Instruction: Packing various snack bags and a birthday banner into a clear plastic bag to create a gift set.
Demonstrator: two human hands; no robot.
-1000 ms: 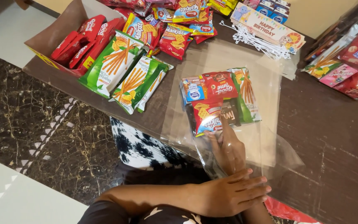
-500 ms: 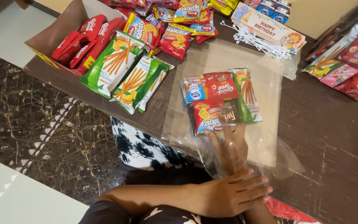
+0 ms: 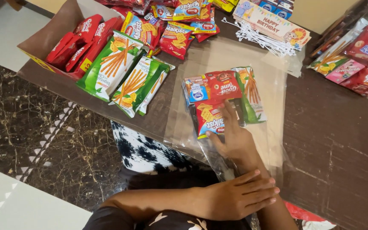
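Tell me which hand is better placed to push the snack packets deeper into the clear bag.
The right hand: it is inside the clear bag, fingers on the snack packets. The left hand lies flat at the bag's mouth.

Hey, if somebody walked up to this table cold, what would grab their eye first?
Most likely the clear plastic bag in the middle of the dark table, with a cluster of snack packets inside and the right hand reaching in, while the left hand presses flat on the bag's mouth. Next, the green stick-snack packs and the cardboard box of red packets at upper left.
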